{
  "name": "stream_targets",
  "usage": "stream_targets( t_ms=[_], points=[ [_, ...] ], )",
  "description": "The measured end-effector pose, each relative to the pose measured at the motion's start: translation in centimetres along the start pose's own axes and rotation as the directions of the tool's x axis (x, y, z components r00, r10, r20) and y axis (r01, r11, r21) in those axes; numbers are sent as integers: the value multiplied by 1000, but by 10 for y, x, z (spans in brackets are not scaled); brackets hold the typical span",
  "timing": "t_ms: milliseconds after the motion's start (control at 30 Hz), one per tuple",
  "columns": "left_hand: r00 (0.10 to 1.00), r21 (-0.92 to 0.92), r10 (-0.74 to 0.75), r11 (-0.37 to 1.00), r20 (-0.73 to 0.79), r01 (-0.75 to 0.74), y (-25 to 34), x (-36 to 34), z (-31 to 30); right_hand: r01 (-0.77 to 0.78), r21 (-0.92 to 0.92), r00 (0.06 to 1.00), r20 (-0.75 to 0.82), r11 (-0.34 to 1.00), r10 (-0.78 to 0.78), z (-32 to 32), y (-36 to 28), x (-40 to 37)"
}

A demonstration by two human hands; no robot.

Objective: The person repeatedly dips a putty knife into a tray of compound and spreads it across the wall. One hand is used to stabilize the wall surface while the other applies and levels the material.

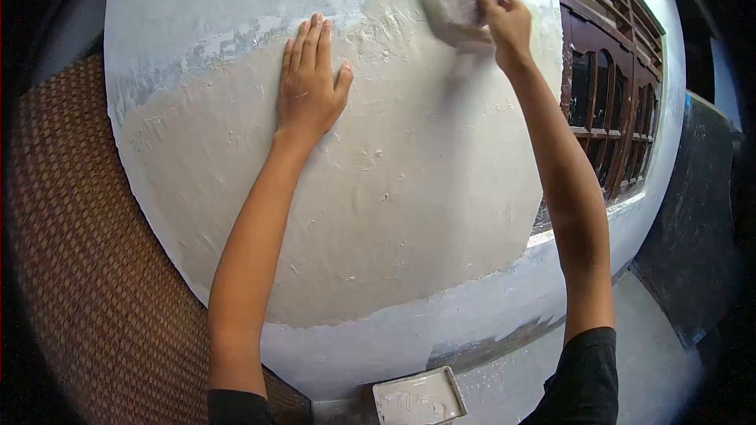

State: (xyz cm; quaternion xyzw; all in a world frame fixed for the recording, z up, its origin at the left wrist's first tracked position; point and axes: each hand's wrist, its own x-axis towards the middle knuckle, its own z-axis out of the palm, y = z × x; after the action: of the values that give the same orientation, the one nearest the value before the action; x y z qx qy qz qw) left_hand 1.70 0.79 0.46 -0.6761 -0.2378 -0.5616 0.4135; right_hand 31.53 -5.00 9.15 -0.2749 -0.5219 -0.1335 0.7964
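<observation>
My left hand [309, 83] lies flat against the wall, fingers stretched upward and thumb out to the side, holding nothing. Beneath it spreads a broad patch of beige filler [378, 212], rough with small ridges and crumbs. Near the patch's upper right edge, my right hand [508, 24] is closed on the right side of a roundish, flat, pale grey pad [457, 1]. The pad is smeared by motion and overlaps the coated wall; its exact kind cannot be made out.
On the floor below stands a rectangular tray [463, 403] with beige paste in it. A dark wooden window frame [622, 110] is set in the wall at right, and a brown woven panel [94, 228] borders the left. A dark board [693, 212] leans at far right.
</observation>
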Motion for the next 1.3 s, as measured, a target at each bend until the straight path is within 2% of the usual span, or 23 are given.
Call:
stream_targets(
  t_ms=[33, 100, 167, 200, 333, 433, 467, 533, 567, 633, 700, 767, 800, 833, 900, 933, 1000, 1033, 1100, 1133, 1167, 1233, 1300],
  points=[
    [1000, -22, 0, 1000, -18, -1, 1, 0, 0, 17, -78, 997, 70, 997, -12, 0, 7, 2],
    [1000, 3, -3, 1000, -3, 3, 2, 1, 0, 11, -167, 998, -54, 986, -20, -6, 16, 14],
    [1000, 36, -11, 999, 10, 10, 2, 1, -3, -59, -114, 950, -311, 992, 21, -21, 18, 21],
    [1000, 29, -12, 1000, 21, 11, 2, 1, -4, -47, 17, 948, -315, 999, 50, -25, 20, 29],
    [1000, -29, -12, 1000, 0, 12, 4, 1, 0, 32, 26, 976, -219, 999, -25, -21, 31, 14],
    [999, -27, -31, 999, 15, 32, 8, 2, -1, 11, -141, 998, -56, 990, -19, -17, 27, 5],
    [999, -25, -30, 999, 15, 31, 9, 1, -1, 11, -139, 998, -57, 990, -19, -22, 26, 8],
    [999, -56, -36, 998, 30, 37, 12, -3, -3, -156, -25, 889, -439, 987, 130, -34, 29, 19],
    [999, -50, -38, 998, 29, 39, 12, -6, -4, -155, -20, 891, -436, 988, 131, -35, 34, 21],
    [998, -39, -50, 998, 44, 52, 16, -9, -5, -88, 249, 918, -356, 964, 176, -36, 31, 17],
    [997, -52, -63, 997, 32, 65, 24, -12, -5, 46, 60, 991, -127, 997, -38, -28, 31, 0],
    [997, -65, -73, 995, 23, 74, 30, -16, -2, 156, 4, 988, -12, 988, -155, -20, 38, -7],
    [997, -65, -71, 995, 30, 73, 33, -17, -1, 45, -62, 998, -40, 997, -48, -25, 36, -6],
    [997, -64, -71, 995, 35, 73, 34, -18, 1, 45, -62, 998, -42, 997, -48, -35, 36, 0],
    [997, -64, -69, 995, 43, 71, 35, -22, -1, -120, -90, 914, -400, 989, 74, -56, 39, 18],
    [996, -66, -68, 995, 52, 71, 34, -24, -2, -120, -84, 915, -396, 989, 77, -62, 42, 24],
    [994, -46, -86, 995, 68, 90, 35, -26, -4, -91, 331, 813, -520, 939, 262, -72, 47, 31],
    [991, -32, -102, 994, 83, 105, 37, -26, -4, -93, 331, 814, -518, 939, 263, -71, 51, 29],
    [991, -42, -108, 993, 85, 112, 44, -27, -2, 1, 35, 964, -267, 999, 9, -61, 57, 19],
    [990, -52, -112, 992, 86, 117, 48, -28, -1, 77, -45, 983, -165, 996, -83, -52, 50, 9],
    [990, -52, -112, 992, 90, 117, 53, -29, 0, 53, -18, 990, -127, 998, -55, -43, 48, 5],
    [988, -56, -123, 990, 98, 128, 58, -32, 1, -99, -226, 983, -172, 969, 60, -47, 34, 0],
    [985, -39, -127, 990, 113, 132, 59, -36, -2, -187, -76, 913, -382, 979, 144, -56, 42, 12]
  ],
)
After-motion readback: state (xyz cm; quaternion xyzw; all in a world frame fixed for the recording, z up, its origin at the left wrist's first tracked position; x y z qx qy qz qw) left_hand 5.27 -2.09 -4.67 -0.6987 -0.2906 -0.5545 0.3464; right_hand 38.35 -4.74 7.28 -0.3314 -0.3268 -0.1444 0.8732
